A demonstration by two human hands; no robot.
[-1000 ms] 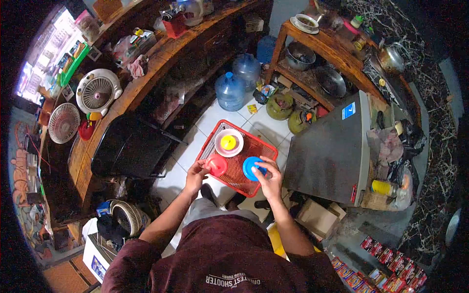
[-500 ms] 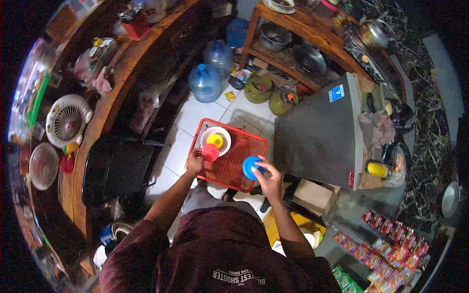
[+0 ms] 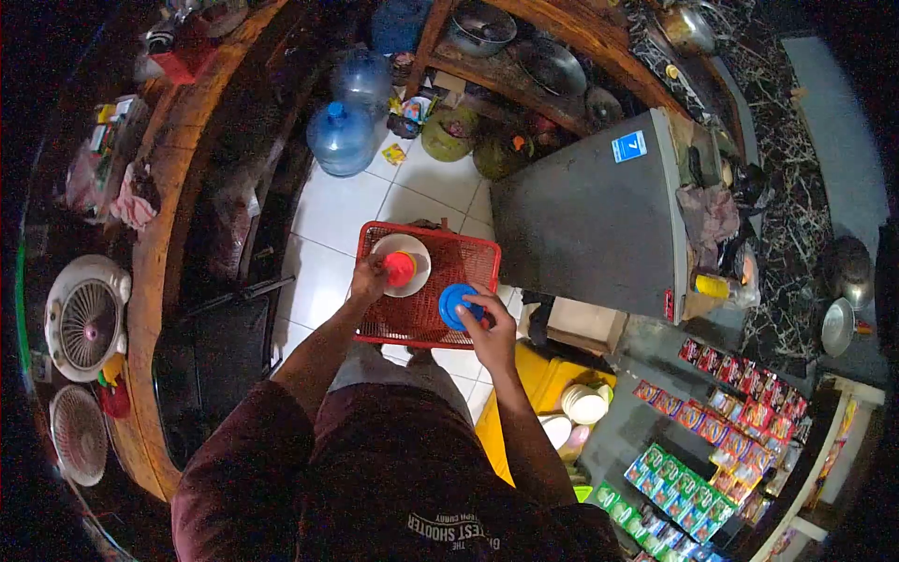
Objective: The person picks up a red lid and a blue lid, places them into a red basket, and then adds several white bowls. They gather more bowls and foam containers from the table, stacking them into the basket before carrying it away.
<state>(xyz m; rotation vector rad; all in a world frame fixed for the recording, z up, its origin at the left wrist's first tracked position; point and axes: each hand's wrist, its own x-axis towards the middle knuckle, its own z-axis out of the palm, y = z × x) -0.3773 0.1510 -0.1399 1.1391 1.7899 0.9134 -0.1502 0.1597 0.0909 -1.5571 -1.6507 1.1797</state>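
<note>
My left hand (image 3: pixel 369 279) grips a small red cup (image 3: pixel 400 269), held over a white bowl (image 3: pixel 418 281) at the left of a red plastic basket (image 3: pixel 487 245). The cup covers much of the bowl's inside, with a trace of yellow at its edge. In my right hand (image 3: pixel 491 328) is a round blue lid-like piece (image 3: pixel 456 306), pinched by the fingers above the basket's right part. The basket is below both hands, in front of my body.
A grey fridge-like cabinet (image 3: pixel 590 225) stands to the right. Blue water jugs (image 3: pixel 341 140) and green gas cylinders (image 3: pixel 449 134) are ahead. A yellow container (image 3: pixel 524 386) with white dishes sits at lower right. A wooden counter (image 3: pixel 178 169) runs along the left.
The view has shifted. My left hand has brought the red cup over the white bowl, covering most of the yellow piece. My right hand still holds the blue piece, now a little nearer to the left hand.
</note>
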